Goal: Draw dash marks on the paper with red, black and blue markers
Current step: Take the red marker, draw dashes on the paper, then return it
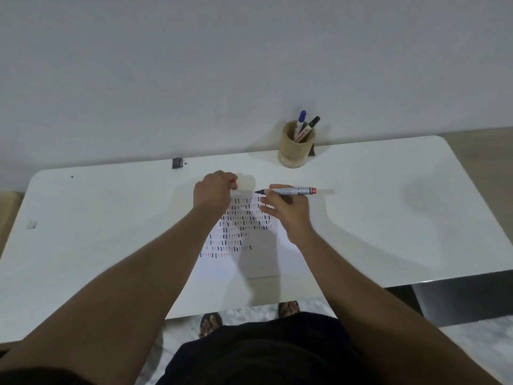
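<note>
The paper (249,262) lies flat near the front edge of the white table (374,218), about in the middle. Rows of short red, black and blue dashes (238,229) fill its far half. The near half is blank.

The right hand (288,209) is over the far right part of the paper. Its thumb and fingers grip a red marker (288,191). The marker lies level, just past the far edge of the paper. Its dark tip points left and its red end points right. The cap is off.

The left hand (213,191) is at the far left corner of the paper. Its fingers are curled tight around a small red thing, the cap (234,184). Only a bit of it peeks out.

The tip of the marker and the cap are near each other but not touching.

A brown cup (295,145) stands at the back edge of the table, by the wall. A blue marker (300,122) and a black marker (312,124) stick up out of it.

A small dark block (177,162) sits on the back edge, to the left.
</note>
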